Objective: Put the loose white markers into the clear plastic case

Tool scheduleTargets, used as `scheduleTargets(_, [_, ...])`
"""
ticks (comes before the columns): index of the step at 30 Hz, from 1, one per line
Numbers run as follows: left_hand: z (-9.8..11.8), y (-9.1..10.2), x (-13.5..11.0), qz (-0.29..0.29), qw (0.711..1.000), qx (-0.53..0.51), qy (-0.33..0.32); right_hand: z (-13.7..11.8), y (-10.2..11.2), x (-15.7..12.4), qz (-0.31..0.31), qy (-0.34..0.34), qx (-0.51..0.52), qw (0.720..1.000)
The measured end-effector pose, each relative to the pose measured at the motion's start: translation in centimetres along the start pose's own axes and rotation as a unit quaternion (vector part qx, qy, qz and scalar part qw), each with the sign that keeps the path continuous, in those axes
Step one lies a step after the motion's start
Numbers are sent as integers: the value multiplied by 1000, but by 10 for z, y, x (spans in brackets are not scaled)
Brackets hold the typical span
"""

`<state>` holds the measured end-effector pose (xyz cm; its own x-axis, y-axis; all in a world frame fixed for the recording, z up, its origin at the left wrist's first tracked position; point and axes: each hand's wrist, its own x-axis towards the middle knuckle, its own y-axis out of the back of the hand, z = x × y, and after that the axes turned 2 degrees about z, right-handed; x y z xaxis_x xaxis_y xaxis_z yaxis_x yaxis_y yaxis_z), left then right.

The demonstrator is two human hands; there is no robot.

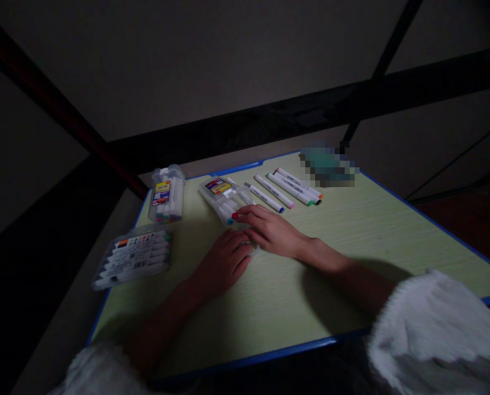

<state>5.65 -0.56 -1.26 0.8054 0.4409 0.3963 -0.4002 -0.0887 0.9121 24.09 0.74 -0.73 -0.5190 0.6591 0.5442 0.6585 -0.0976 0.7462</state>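
Note:
My right hand (pixel 269 227) reaches over the near end of an open clear marker case (pixel 224 198), fingers curled around a marker with a red tip (pixel 235 215) at the case's edge. My left hand (pixel 224 262) lies just below it, fingers bent down onto the green desk (pixel 351 230), touching something pale I cannot make out. Several white markers (pixel 288 189) with coloured caps lie in a row beyond my right hand.
A clear tub of markers (pixel 167 195) stands at the desk's far left corner. A flat marker pack (pixel 134 256) overhangs the left edge. A blurred teal object (pixel 327 163) sits at the far edge. The room is dark, with dark beams behind.

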Motion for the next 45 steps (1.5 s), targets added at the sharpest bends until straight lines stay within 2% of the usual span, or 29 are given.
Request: scheduleTargets(45, [0,-1,0,9,1000,4,-8,-2,1,0,-10,-1,-14,1000])
